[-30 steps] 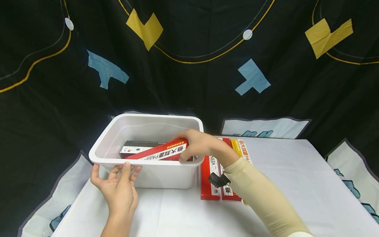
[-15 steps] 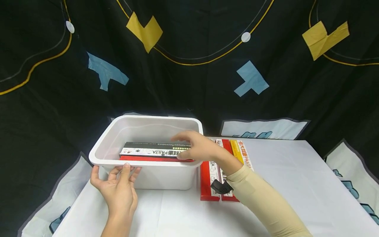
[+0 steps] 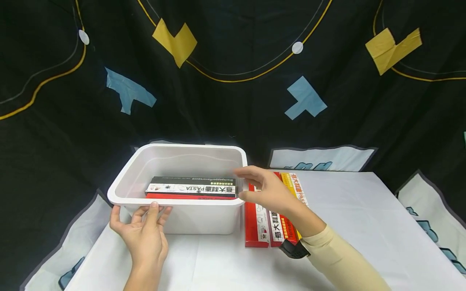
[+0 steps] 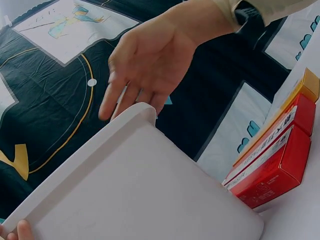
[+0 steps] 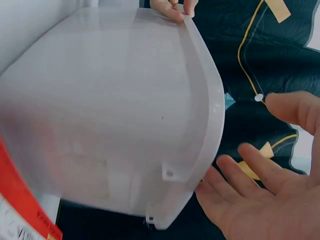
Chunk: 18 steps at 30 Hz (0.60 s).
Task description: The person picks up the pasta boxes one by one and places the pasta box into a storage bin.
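A white plastic bin (image 3: 198, 218) stands on the table, with a black-and-white pasta box (image 3: 193, 182) and a red pasta box (image 3: 189, 197) lying side by side in it. My left hand (image 3: 143, 236) grips the bin's front rim at the left, thumb on the rim and fingers below it. At the bin's right end, my right hand (image 3: 267, 192) is over the rim with fingers spread and nothing in it. The right wrist view shows the right hand's fingertips (image 5: 217, 175) close by the rim, palm bare.
Just right of the bin, two red pasta boxes (image 3: 256, 232) and a yellow pasta box (image 3: 296, 186) lie in a row on the white table (image 3: 346, 226). Behind the table hangs a black curtain (image 3: 233, 109) with taped shapes. The right wrist wears a black band (image 3: 293, 249).
My right hand has let go of the red pasta box, which now lies flat in front of the black one, and has drawn back right to the rim. The left hand keeps its grip.
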Tool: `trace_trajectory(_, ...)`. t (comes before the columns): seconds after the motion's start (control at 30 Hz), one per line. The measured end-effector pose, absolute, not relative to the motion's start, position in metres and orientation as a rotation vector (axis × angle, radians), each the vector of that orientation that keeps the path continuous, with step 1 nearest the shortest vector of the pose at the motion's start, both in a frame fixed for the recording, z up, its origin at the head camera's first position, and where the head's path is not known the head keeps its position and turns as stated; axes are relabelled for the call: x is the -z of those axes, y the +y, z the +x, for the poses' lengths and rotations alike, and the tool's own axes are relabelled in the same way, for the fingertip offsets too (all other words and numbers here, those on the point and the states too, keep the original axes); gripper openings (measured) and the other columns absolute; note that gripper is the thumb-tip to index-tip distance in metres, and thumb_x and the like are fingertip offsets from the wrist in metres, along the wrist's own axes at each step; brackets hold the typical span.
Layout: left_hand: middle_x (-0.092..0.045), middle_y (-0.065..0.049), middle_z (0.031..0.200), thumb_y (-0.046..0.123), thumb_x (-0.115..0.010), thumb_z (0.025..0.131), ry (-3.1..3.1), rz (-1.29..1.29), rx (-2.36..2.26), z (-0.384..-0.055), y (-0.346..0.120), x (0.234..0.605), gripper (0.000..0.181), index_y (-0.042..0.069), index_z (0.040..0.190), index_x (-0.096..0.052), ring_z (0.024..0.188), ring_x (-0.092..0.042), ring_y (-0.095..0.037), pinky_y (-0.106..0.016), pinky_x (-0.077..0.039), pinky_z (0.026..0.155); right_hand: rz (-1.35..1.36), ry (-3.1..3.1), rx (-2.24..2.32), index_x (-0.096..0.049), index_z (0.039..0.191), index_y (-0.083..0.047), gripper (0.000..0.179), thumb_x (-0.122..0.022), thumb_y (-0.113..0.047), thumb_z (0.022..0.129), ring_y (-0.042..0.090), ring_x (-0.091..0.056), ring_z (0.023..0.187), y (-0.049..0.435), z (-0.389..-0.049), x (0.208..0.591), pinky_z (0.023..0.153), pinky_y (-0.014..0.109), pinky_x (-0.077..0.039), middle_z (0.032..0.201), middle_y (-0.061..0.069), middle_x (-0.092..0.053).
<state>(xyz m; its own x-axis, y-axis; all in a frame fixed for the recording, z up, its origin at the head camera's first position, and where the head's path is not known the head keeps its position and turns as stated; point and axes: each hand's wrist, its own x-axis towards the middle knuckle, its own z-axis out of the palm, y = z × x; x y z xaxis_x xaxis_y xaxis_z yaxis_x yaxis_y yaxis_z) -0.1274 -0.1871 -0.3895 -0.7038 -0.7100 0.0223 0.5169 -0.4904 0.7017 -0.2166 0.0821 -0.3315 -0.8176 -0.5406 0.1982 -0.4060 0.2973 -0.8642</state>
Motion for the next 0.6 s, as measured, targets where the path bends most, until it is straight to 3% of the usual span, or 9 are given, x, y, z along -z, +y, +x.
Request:
trace_trajectory(0.37, -0.042, -0.016, 0.112, -0.005, -0.070, 0.086, -0.888, 0.329, 2.210, -0.129, -0.187, 0.390, 0.086, 0.031, 0.139, -0.011, 0.080, -0.063, -0.025, -0.040, -0.061, 0.082, -0.572, 2.655, 1.751, -0.044, 0.143, -0.020, 0.061, -0.072, -0.017, 0.088, 0.024, -0.044, 0.132, 0.139, -0.194, 0.368, 0.103, 0.042, -0.048, 0.144, -0.001, -0.046)
trace_trajectory(0.6, -0.042, -0.015, 0.107, -0.007, -0.070, 0.085, -0.847, 0.316, 2.215, -0.129, -0.186, 0.390, 0.085, 0.030, 0.138, -0.014, 0.075, -0.064, -0.026, -0.040, -0.062, 0.079, -0.173, 2.863, 1.632, -0.033, 0.149, -0.015, 0.068, -0.066, -0.030, 0.092, 0.034, -0.039, 0.134, 0.176, -0.188, 0.401, 0.110, 0.053, -0.040, 0.151, 0.011, -0.035)
